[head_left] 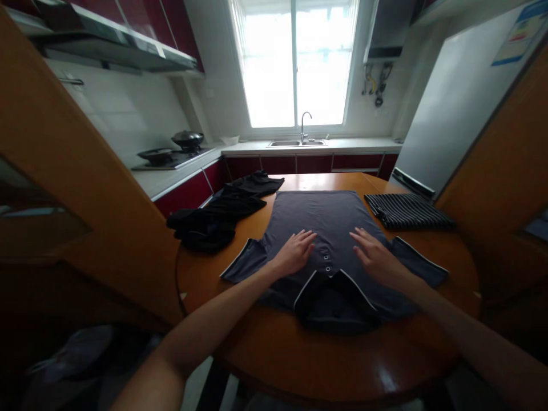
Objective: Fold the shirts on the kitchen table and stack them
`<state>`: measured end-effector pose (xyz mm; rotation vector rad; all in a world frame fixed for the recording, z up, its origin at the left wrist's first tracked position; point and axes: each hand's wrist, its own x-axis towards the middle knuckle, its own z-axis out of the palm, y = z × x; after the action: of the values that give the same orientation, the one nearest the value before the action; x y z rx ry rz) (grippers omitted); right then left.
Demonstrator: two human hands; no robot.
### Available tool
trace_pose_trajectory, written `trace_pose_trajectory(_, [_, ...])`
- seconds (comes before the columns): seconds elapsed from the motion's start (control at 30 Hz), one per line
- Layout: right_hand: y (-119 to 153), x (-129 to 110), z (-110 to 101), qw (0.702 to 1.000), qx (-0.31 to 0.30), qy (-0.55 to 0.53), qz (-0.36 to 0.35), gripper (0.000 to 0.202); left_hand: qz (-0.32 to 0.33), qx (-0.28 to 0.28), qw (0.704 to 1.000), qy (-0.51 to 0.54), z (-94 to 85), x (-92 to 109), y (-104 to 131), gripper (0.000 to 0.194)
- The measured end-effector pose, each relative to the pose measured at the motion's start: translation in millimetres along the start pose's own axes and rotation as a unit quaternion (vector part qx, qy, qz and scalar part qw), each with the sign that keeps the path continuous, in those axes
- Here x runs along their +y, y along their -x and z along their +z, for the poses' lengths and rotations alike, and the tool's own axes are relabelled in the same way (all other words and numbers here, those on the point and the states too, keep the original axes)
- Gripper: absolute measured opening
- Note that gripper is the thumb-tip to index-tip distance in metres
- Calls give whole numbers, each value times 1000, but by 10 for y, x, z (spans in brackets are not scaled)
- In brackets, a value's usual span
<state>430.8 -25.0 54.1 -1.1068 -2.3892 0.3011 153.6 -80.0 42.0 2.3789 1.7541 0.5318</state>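
Left hand [295, 251]: reaches over the front of the grey shirt, just beside the buttons; grip wide, fingers extended, palm down.
Right hand [374, 257]: mirrors that on the other side, grip wide too, fingers loosely spread and angled inward; light touch or slight hover, cannot tell for either.
Grey shirt [317, 214]: lies front up, spread across the middle of the surface [342, 371], hem towards the window [295, 63], short sleeves out to both sides with pale edging.
Collar [336, 305]: sits nearest, dark and white-edged, open points facing the buttons [327, 263].
Black clothes [218, 214]: bunch up loosely at the left, partly along the rim of the surface.
Striped cloth [409, 211]: rests flat at the right, near the shirt, below the refrigerator [462, 97].
Counter [252, 146]: runs beneath the window, holding the sink [285, 144] and curved faucet [303, 125].
Stove [175, 160]: carries two dark pans [187, 138] at the far left.
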Motion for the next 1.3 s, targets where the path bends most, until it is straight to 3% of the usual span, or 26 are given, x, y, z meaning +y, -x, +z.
trace_pose_trajectory(0.13, [-684, -107, 354, 999, -50, 4, 21, 49, -17, -31, 998, -50, 88, -22, 88, 56])
trace_pose_trajectory(0.23, [-932, -135, 660, 996, -75, 19, 49, 50, -18, -60, 996, -68, 138, -30, 104, 59])
trace_pose_trajectory(0.33, [-940, -102, 886, 992, -81, 70, 60, 52, -18, -72, 995, -70, 145, -40, 93, 62])
trace_pose_trajectory(0.43, [-867, -39, 977, 990, -92, 100, 40, 54, -9, -76, 995, -71, 140, -48, 87, 63])
trace_pose_trajectory(0.9, [-847, 6, 938, 989, -90, 112, 29, 54, 2, -114, 990, -82, 62, -68, 99, 60])
trace_pose_trajectory(1.03, [-845, -7, 921, 989, -93, 110, 29, 55, 18, -142, 986, -83, -118, -125, 129, 59])
trace_pose_trajectory(1.13, [-846, -10, 914, 989, -96, 110, 34, 55, 26, -174, 983, -49, -385, -290, 168, 59])
trace_pose_trajectory(1.3, [-855, 11, 934, 989, -95, 108, 35, 54, -83, -124, 989, -23, -916, -810, 298, 62])
